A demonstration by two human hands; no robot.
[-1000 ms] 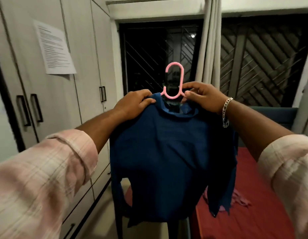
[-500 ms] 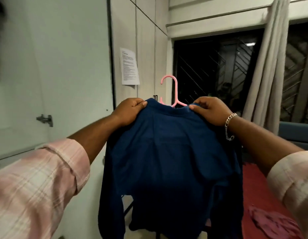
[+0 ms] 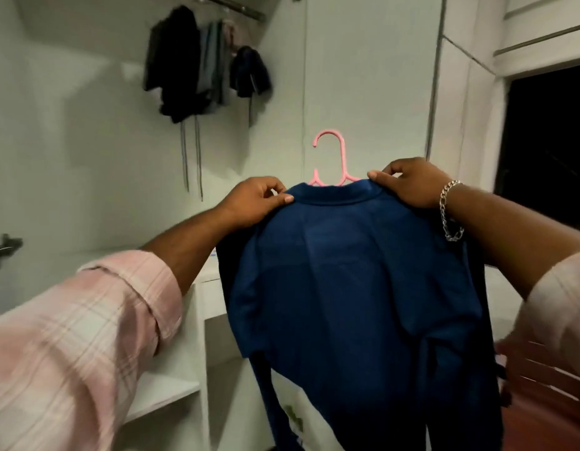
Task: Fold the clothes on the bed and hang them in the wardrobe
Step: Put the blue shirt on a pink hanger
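A dark blue shirt (image 3: 353, 288) hangs on a pink hanger (image 3: 334, 161), held up in front of me with its back towards me. My left hand (image 3: 256, 203) grips the left shoulder near the collar. My right hand (image 3: 409, 183), with a silver bracelet on the wrist, grips the right shoulder. The hanger's hook stands free above the collar. Behind the shirt is the open wardrobe (image 3: 87, 141), with a metal rail (image 3: 230, 6) at its top.
Several dark and grey garments (image 3: 204, 63) hang from the rail at upper left. White shelves (image 3: 165, 392) sit low in the wardrobe. A closed wardrobe door (image 3: 373, 76) is behind the hanger, a dark window (image 3: 548, 141) at right, the red bed (image 3: 548, 415) at lower right.
My view has swung left from the window to the open wardrobe. Both hands keep the same hold on the blue shirt, which now faces the wardrobe interior.
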